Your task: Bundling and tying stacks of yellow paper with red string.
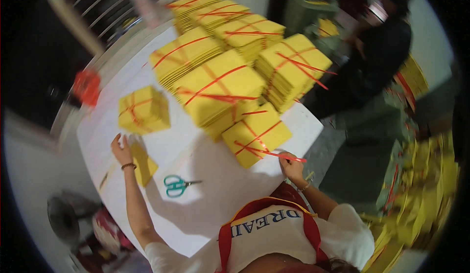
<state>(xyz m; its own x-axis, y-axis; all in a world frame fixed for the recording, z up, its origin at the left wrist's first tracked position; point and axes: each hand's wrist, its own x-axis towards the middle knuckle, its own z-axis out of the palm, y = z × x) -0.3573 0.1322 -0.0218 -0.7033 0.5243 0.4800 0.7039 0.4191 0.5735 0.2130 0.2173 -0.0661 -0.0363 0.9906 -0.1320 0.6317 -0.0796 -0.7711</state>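
Observation:
My left hand (121,149) is open beside a flat yellow piece (143,164), its fingers loosely bent and holding nothing visible. Just beyond it stands a small yellow bundle (143,110) tied with red ribbon. At the table's right edge my right hand (293,168) has its fingers curled at the loose end of a red ribbon (276,154), seemingly gripping it. That ribbon is tied crosswise round a low stack of yellow paper sheets (262,135). Green-handled scissors (177,186) lie on the white table (223,212) between my hands.
Several taller ribbon-tied yellow stacks (218,82) crowd the far side of the table. A red plastic bag (87,87) hangs by the left edge. Across the right side is a person in dark clothes (377,53). Heaped yellow paper (416,204) lies at lower right.

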